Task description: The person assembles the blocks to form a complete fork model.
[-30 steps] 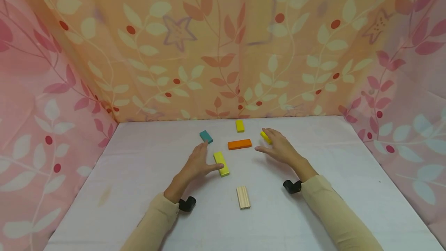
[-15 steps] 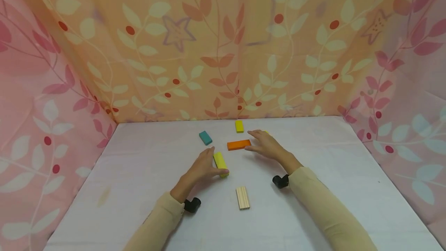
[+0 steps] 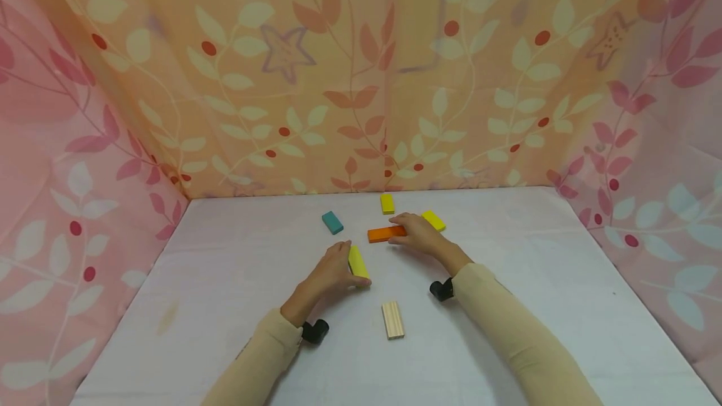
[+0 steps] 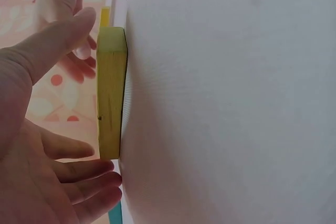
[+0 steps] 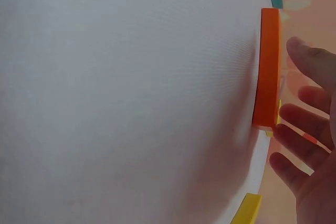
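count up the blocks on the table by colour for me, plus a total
Yellow: 3 (back yellow block, yellow block beside the right hand, yellow block at the left hand)
Orange: 1 (orange block)
Teal: 1 (teal block)
Plain wood: 1 (wooden block)
Total: 6

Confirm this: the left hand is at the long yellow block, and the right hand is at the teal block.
Not the teal block: the head view shows the right hand at the orange block. The left hand is at the long yellow block, as stated.
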Action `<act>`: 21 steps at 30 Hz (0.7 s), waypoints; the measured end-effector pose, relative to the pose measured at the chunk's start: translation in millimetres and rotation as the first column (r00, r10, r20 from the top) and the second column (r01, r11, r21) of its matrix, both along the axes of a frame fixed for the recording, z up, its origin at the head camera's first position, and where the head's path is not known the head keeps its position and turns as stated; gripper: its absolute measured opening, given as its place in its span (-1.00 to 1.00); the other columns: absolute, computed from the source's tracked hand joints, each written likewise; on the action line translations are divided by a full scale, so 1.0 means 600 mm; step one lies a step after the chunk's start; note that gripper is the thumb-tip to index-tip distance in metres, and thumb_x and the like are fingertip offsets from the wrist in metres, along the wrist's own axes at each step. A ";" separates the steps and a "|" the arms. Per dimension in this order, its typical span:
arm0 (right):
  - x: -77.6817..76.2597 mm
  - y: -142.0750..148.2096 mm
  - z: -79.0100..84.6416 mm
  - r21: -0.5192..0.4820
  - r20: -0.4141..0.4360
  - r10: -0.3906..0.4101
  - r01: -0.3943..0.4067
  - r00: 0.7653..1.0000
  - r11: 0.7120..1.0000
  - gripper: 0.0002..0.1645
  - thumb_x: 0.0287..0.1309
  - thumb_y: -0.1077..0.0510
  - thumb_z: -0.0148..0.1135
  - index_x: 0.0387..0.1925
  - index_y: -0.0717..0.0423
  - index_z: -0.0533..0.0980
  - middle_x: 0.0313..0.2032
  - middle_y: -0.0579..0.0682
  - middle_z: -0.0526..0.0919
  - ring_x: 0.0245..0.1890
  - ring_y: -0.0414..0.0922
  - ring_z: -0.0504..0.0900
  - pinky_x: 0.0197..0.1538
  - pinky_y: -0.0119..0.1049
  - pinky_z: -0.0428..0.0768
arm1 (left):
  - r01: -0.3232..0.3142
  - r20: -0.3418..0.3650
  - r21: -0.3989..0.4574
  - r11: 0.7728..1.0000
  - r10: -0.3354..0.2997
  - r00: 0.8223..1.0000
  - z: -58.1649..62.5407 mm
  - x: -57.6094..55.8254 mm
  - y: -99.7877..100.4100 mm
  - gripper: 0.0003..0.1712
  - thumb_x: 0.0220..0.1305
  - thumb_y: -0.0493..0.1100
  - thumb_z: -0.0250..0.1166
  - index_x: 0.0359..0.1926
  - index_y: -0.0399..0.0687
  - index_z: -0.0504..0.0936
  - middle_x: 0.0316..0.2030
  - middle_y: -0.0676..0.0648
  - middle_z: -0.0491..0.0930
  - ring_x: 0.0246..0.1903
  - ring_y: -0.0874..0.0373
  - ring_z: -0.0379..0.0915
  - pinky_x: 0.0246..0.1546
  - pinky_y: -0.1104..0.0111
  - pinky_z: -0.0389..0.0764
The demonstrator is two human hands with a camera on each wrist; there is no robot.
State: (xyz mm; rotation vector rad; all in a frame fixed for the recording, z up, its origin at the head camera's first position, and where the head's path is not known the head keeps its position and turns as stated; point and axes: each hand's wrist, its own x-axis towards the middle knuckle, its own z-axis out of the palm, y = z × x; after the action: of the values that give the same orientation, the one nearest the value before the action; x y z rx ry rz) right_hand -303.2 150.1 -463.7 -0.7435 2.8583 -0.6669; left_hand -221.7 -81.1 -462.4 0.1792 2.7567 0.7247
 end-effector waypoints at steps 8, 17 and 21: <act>-0.004 -0.003 -0.007 -0.017 0.062 -0.037 0.039 0.997 0.999 -0.39 0.21 0.01 0.32 0.25 0.16 0.47 0.20 0.12 0.57 0.20 0.06 0.52 0.35 -0.02 0.41 | 0.018 -0.009 -0.036 0.999 -0.019 1.000 0.001 -0.001 0.003 0.25 -0.13 0.20 0.57 0.44 -0.28 0.15 0.39 -0.28 0.24 0.34 -0.15 0.21 0.37 0.00 0.30; -0.007 -0.007 -0.008 0.005 0.067 -0.066 0.066 0.996 0.998 -0.48 0.23 0.06 0.30 0.18 0.18 0.52 0.11 0.09 0.63 0.12 0.03 0.56 0.30 -0.04 0.47 | 0.039 -0.017 -0.083 0.996 -0.040 0.999 -0.001 -0.003 0.006 0.20 -0.13 0.18 0.57 0.42 -0.24 0.20 0.36 -0.26 0.28 0.28 -0.12 0.25 0.36 0.01 0.32; -0.008 -0.008 -0.010 0.028 0.062 -0.062 0.060 0.996 0.998 -0.50 0.24 0.07 0.29 0.17 0.17 0.54 0.08 0.08 0.65 0.09 0.01 0.58 0.28 -0.07 0.50 | 0.044 -0.022 -0.094 0.995 -0.046 0.999 -0.002 -0.004 0.007 0.20 -0.15 0.19 0.58 0.41 -0.25 0.22 0.34 -0.25 0.30 0.25 -0.11 0.26 0.34 0.02 0.34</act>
State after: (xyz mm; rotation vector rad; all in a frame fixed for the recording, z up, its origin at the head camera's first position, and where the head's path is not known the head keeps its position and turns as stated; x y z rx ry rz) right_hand -308.2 145.4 -469.6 -0.6228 2.8369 -0.6473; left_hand -223.9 -77.0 -463.7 0.2312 2.7924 0.5841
